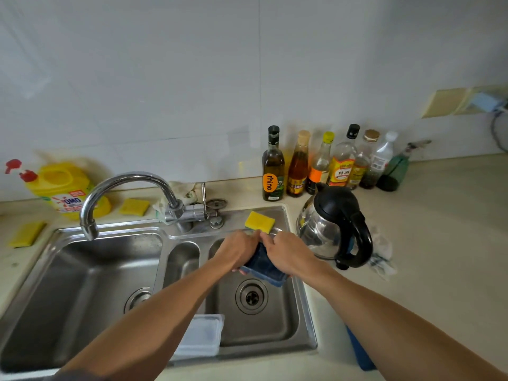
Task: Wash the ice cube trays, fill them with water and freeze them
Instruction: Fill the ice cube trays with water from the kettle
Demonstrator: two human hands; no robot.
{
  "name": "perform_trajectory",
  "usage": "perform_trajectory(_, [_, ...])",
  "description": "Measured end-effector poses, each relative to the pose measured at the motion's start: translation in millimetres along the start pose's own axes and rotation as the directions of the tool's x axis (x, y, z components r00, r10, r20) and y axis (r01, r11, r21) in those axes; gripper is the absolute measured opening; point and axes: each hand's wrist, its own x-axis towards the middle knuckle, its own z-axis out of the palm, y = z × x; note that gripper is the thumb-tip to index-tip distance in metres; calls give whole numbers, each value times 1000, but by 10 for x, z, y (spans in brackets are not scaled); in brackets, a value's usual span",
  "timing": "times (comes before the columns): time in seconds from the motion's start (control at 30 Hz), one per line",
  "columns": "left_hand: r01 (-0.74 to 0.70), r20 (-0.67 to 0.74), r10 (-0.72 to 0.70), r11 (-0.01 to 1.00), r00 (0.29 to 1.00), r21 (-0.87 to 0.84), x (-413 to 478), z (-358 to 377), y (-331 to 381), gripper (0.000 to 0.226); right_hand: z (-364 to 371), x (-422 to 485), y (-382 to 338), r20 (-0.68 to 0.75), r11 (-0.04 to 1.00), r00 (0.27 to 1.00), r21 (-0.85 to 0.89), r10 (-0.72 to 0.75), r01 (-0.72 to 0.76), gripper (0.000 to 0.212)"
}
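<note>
Head view: washing looks to be the step in hand; the left hand (237, 250) and right hand (291, 253) both hold the dark blue ice cube tray (264, 266) over the right basin (283, 320), fingers curled round its far end; a yellow sponge (259, 221) sits on the rim just beyond. Next probably comes sponge or water, but the faucet (129, 178) points over the left basin; the kettle (335, 215) crowds the right side, a white tray (202, 335) lies on the front rim; open room lies leftward.
</note>
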Motion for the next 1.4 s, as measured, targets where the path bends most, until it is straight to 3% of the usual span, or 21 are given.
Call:
perform_trajectory(0.07, [43,-23,-45,996,999,-72,-3,18,55,57,-15,-3,21,-17,997,1000,-72,-22,21,54])
perform_trajectory(0.17, [-4,-86,-8,990,996,-143,-4,34,106,68,-42,-9,63,-54,993,998,-107,-45,39,51])
perform_trajectory(0.3, [-33,-207,-71,885,976,-464,-112,153,125,66,-95,-5,233,-150,989,981,92,127,-114,50])
perform_trajectory(0.4, [88,-56,-169,733,984,-674,-153,334,202,55,-108,48,237,-145,888,947,412,288,-207,64])
perform_trajectory(0.47, [176,2,-263,637,965,-751,-139,429,255,52,-91,50,156,-140,897,960,411,241,-165,61])
perform_trajectory(0.53, [155,-51,-316,592,947,-791,-115,466,277,53,-70,6,112,-86,899,979,418,183,-131,60])
perform_trajectory(0.67, [87,-158,-257,735,953,-673,-144,435,206,53,-112,-12,112,-83,935,987,338,139,-103,70])
perform_trajectory(0.77, [34,-134,-126,840,983,-541,-199,445,201,56,-173,65,59,-133,928,977,355,165,-109,66])
perform_trajectory(0.87, [-27,-86,-21,854,996,-520,-264,467,240,55,-169,94,31,-196,915,961,388,196,-107,63])
perform_trajectory(1.17, [-154,-155,88,857,984,-491,-253,350,167,54,-117,139,-23,-288,887,947,461,144,5,62])
perform_trajectory(1.27, [-189,-202,109,879,973,-438,-187,281,115,41,-207,133,-2,-164,845,984,534,70,29,54])
perform_trajectory(1.33, [-230,-246,134,878,960,-420,-136,157,76,32,-284,94,55,22,795,999,607,-32,12,38])
perform_trajectory(1.4, [-288,-321,168,880,932,-378,-70,-30,63,29,-326,46,128,218,754,969,655,-116,-57,37])
